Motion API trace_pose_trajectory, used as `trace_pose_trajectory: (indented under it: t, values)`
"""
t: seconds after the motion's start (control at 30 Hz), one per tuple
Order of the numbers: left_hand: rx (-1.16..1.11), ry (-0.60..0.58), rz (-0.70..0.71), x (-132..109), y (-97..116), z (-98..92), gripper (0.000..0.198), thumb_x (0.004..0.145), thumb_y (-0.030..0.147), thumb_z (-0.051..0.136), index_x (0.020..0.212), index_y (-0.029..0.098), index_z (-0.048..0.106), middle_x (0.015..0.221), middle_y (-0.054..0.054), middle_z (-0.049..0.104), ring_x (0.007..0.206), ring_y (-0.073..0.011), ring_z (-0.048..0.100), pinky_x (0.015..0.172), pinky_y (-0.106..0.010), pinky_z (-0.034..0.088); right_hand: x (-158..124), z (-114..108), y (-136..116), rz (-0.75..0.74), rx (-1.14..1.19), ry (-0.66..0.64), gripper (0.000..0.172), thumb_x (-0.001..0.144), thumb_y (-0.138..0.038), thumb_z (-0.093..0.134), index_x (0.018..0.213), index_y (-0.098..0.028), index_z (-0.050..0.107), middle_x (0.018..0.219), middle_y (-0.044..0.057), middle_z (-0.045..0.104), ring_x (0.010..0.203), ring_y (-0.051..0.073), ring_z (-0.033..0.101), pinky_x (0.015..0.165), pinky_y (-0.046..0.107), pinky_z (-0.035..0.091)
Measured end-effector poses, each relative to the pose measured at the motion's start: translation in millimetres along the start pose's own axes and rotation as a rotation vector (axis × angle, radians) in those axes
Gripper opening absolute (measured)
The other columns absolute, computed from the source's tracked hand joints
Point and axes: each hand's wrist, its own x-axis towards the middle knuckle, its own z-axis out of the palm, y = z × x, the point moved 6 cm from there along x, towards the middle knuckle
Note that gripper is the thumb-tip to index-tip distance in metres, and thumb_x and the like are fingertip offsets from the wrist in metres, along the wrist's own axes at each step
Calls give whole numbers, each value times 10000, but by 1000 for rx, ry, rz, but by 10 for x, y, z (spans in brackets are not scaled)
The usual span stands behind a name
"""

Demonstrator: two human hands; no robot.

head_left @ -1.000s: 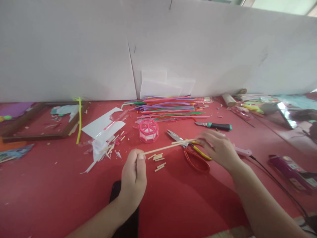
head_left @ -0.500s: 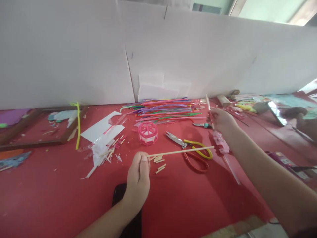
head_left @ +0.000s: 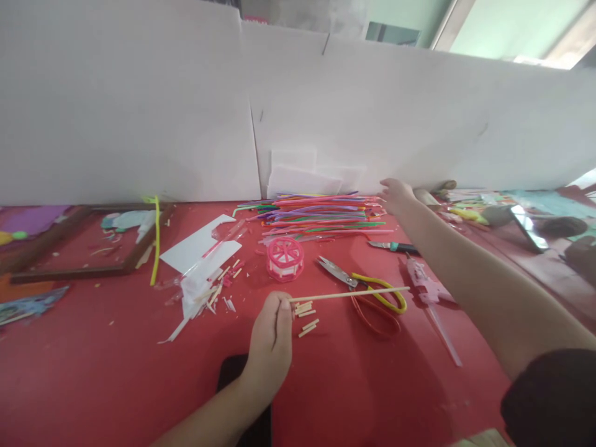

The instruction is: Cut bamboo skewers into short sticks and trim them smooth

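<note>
My left hand (head_left: 270,338) pinches the near end of a thin wooden stick (head_left: 349,293), which points right, level above the red table (head_left: 93,360). Under it lie several short cut stick pieces (head_left: 305,313). My right hand (head_left: 395,195) reaches to the far side of the table, at the right end of a pile of coloured straws (head_left: 321,214); its fingers are turned away, so I cannot see whether they hold anything. A small pink wheel-shaped model (head_left: 285,259) stands between the straws and my left hand.
Scissors with yellow and red handles (head_left: 367,288) lie under the stick. A pink glue gun (head_left: 428,288) and a green-handled knife (head_left: 393,246) lie under my right arm. White paper scraps (head_left: 195,261), a wooden frame (head_left: 69,248) and a white board wall (head_left: 186,105) surround the area.
My right hand let go of the stick's far end, took up a red thing near the knife, then reached farther back to the straws. The left hand kept its hold.
</note>
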Motion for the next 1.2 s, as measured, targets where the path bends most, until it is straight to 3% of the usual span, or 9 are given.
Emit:
trace_pose_trajectory:
  t: [0.2, 0.3, 0.43, 0.53, 0.63, 0.77, 0.93, 1.0, 1.2]
  values:
    - [6, -28, -18, 24, -7, 14, 311, 1004, 401, 330, 781, 221, 451, 673, 24, 441, 619, -156, 452, 572, -275, 372, -860, 225, -617, 121, 40, -703, 275, 868, -419, 659, 1066, -229, 679, 856, 19, 724, 748, 177, 686, 677, 308, 578]
    - [17, -67, -23, 29, 14, 35, 319, 999, 400, 339, 761, 218, 449, 664, 26, 440, 608, -153, 446, 560, -273, 357, -1588, 206, -948, 25, -122, -1088, 457, 877, -362, 643, 1321, -306, 551, 771, -33, 707, 658, 139, 664, 558, 220, 510]
    - [25, -128, -10, 14, 69, 68, 335, 1000, 386, 340, 736, 211, 451, 662, 33, 442, 598, -139, 429, 584, -272, 361, -2054, 159, -1091, 1, -49, -1187, 360, 960, -242, 467, 1314, -278, 517, 746, -28, 672, 623, 110, 625, 574, 204, 489]
    - [14, -124, -11, 10, 68, 77, 318, 1002, 368, 332, 757, 208, 458, 645, 45, 421, 585, -131, 416, 586, -266, 360, -2085, 166, -996, 203, 260, -1115, 184, 976, -300, 447, 1039, -214, 598, 808, 24, 710, 722, 132, 674, 654, 242, 531]
    - [-20, -93, -24, 24, 30, 73, 160, 965, 295, 387, 870, 210, 482, 691, 47, 451, 575, -120, 428, 564, -248, 370, -1958, 119, -871, 350, 565, -894, 298, 964, -440, 443, 1050, -204, 603, 965, 101, 753, 827, 197, 717, 687, 322, 565]
    - [32, -136, 15, 31, 62, 66, 86, 912, 250, 453, 895, 206, 524, 732, 27, 523, 597, -126, 493, 571, -245, 415, -1800, 37, -753, 283, 666, -552, 252, 884, -457, 593, 981, -232, 653, 876, 67, 771, 801, 238, 734, 703, 381, 576]
    - [736, -200, 523, -111, 355, 140, 153, 907, 202, 465, 948, 180, 611, 854, -71, 685, 754, -236, 626, 659, -350, 491, -1874, 99, -577, 190, 432, -215, 195, 892, -403, 626, 924, -217, 675, 572, -6, 685, 541, 164, 657, 659, 334, 551]
    - [963, -192, 657, -185, 384, 213, 144, 893, 200, 508, 951, 164, 634, 921, -106, 705, 794, -286, 639, 663, -396, 505, -1938, 157, -527, 179, 441, -191, 235, 942, -421, 538, 961, -216, 652, 520, -30, 636, 486, 151, 625, 598, 313, 539]
    - [1114, -278, 658, -238, 264, 322, 106, 900, 179, 563, 824, 172, 636, 853, -89, 694, 747, -273, 640, 622, -370, 518, -1971, 252, -416, 161, 242, -341, 259, 952, -407, 519, 985, -198, 667, 574, -20, 649, 527, 140, 623, 597, 284, 531]
